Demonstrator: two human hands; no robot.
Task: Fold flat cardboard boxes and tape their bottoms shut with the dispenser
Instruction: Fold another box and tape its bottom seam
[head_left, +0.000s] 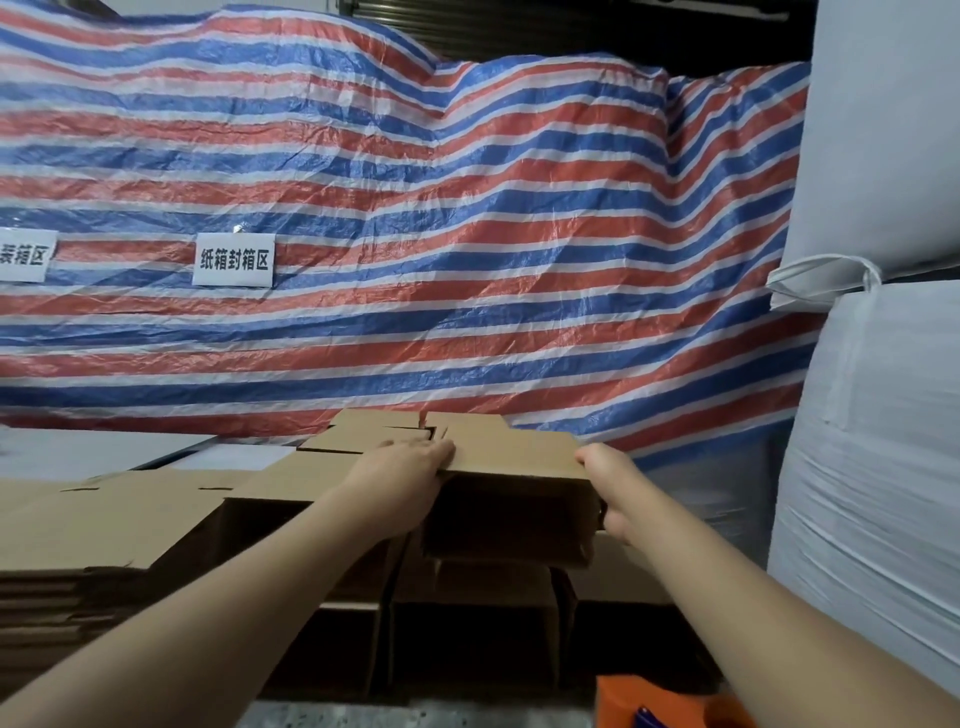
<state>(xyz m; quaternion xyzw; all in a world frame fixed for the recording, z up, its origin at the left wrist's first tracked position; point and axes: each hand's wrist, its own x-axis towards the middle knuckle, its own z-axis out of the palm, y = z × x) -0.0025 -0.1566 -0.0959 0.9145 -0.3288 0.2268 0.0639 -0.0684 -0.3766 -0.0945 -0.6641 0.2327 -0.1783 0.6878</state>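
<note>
Corrugated brown cardboard forms the folded box (511, 493) held between two hands on top of the stack, its open mouth facing the camera and its far edge close against the striped tarpaulin (415, 208) at 12 o'clock. At 9 o'clock of it the left hand (410, 467) grips the top panel's edge, and at 3 o'clock the right hand (608, 491) curls round the side wall. Two white paper signs (234, 260) hang on the crinkled tarpaulin, two bulky white sacks (883, 415) crowd in at 3 o'clock, flat cardboard sheets (78, 545) lie at 9 o'clock, and an orange dispenser (623, 699) sits at 5 o'clock.

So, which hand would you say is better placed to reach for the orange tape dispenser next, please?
Probably the right hand: the orange dispenser sits directly below the right forearm, while the left hand grips the box farther away.
</note>
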